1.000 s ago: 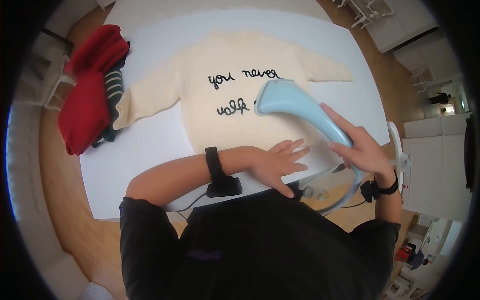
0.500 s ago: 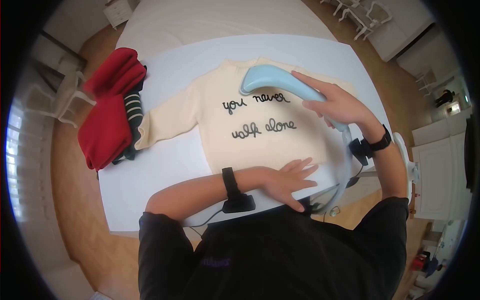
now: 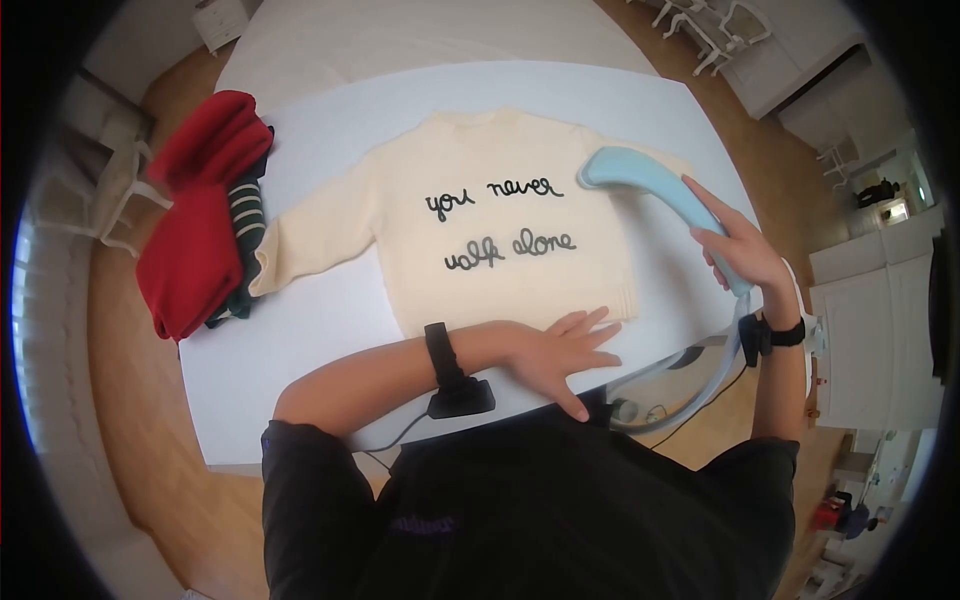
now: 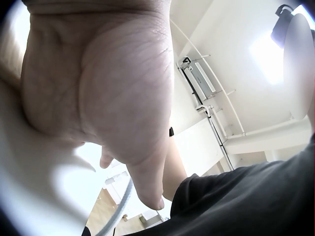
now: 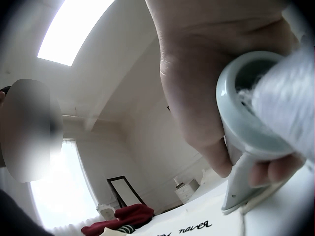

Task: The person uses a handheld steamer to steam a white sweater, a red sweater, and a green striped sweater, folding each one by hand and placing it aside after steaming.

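Note:
My right hand [image 3: 748, 252] grips the handle of a light blue garment steamer [image 3: 655, 178]. The steamer's head is over the right side of a cream sweater [image 3: 405, 285], by its right sleeve. Black lettering reading "you never walk alone" runs across the sweater's front. In the right wrist view, fingers curl round the steamer handle [image 5: 229, 105], where a pale hose [image 5: 290, 103] enters. Down by the sweater's hem, my left hand [image 3: 555, 358] lies with its fingers spread at the table's front edge. The left wrist view shows its palm [image 4: 108, 88] from close up.
Folded red garments [image 3: 190, 260] and a dark striped one [image 3: 247, 210] are piled at the left end of the white table [image 3: 310, 350]. The steamer's hose [image 3: 718, 385] hangs below the front edge at the right. White chairs [image 3: 120, 190] stand beyond the table.
The steamer went from beside the lower word up to the sweater's neck area, uncovering "alone", then right toward the right sleeve. My left hand keeps its place by the hem; the head view shifted.

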A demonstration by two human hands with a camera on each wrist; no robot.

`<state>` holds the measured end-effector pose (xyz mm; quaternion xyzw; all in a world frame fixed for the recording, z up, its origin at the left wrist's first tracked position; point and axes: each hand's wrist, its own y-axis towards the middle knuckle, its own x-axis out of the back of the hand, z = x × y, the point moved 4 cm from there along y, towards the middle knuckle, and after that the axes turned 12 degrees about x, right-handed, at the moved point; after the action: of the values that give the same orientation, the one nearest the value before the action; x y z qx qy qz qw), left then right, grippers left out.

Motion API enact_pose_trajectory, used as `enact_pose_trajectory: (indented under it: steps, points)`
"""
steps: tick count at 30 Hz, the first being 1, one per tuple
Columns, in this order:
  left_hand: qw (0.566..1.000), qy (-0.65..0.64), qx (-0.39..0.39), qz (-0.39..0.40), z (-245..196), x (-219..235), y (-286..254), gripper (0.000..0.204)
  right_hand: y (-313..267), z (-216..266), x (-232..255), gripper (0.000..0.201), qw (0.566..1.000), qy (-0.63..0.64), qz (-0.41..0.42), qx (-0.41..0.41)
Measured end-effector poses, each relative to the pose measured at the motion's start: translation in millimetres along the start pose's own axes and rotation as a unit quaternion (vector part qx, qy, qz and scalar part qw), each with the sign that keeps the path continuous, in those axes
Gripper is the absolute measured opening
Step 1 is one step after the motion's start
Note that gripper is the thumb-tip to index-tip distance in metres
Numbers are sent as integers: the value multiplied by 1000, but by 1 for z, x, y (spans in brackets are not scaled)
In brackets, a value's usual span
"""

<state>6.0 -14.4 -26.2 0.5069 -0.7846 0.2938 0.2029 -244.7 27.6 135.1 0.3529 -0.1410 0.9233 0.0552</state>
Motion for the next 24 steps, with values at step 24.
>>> enact_pose_trajectory:
  steps: [24]
  points:
    - [1000,-14,7,-8,-3,4,-3,107,12,-52,35,70,992,-37,-112,-49]
